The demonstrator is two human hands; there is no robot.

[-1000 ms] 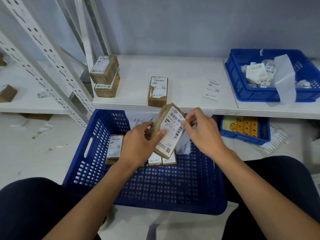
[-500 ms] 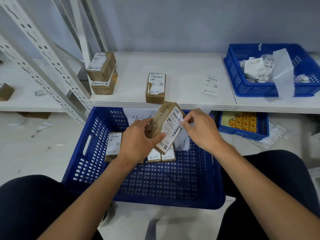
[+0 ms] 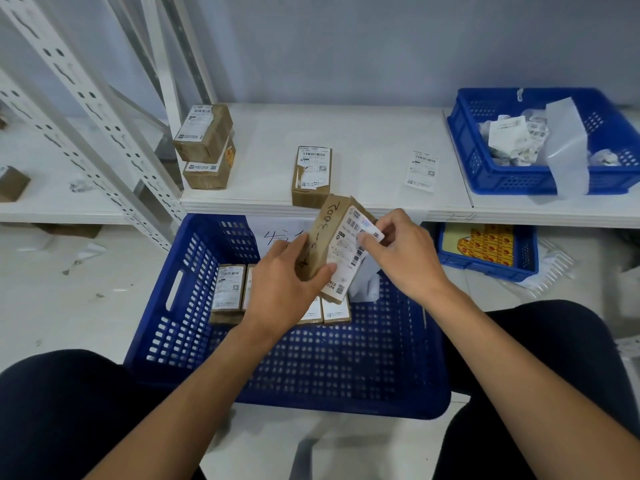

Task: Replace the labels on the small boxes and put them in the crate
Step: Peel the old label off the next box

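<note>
My left hand point(image 3: 284, 282) grips a small brown cardboard box point(image 3: 325, 233) tilted above the big blue crate point(image 3: 346, 372). Handwritten digits run down the box's side. My right hand point(image 3: 405, 258) pinches the top right corner of the box's white label point(image 3: 353, 244), and that corner is lifted off the cardboard. Several labelled boxes point(image 3: 228, 289) lie in the crate's far end, partly hidden behind my left hand. On the white shelf point(image 3: 363, 133) stand a stack of two boxes point(image 3: 206, 147) and a single box point(image 3: 311, 174) with a torn label.
A loose label point(image 3: 421, 170) lies on the shelf. A blue basket point(image 3: 498, 178) of crumpled labels and backing paper stands at the right. A smaller blue tray point(image 3: 526, 258) with yellow sheets sits under the shelf. Perforated rack posts point(image 3: 93, 119) rise at the left. My knees flank the crate.
The box has turned, so its handwritten side faces me more. My right hand's pinch has lifted the label's top corner away from the box.
</note>
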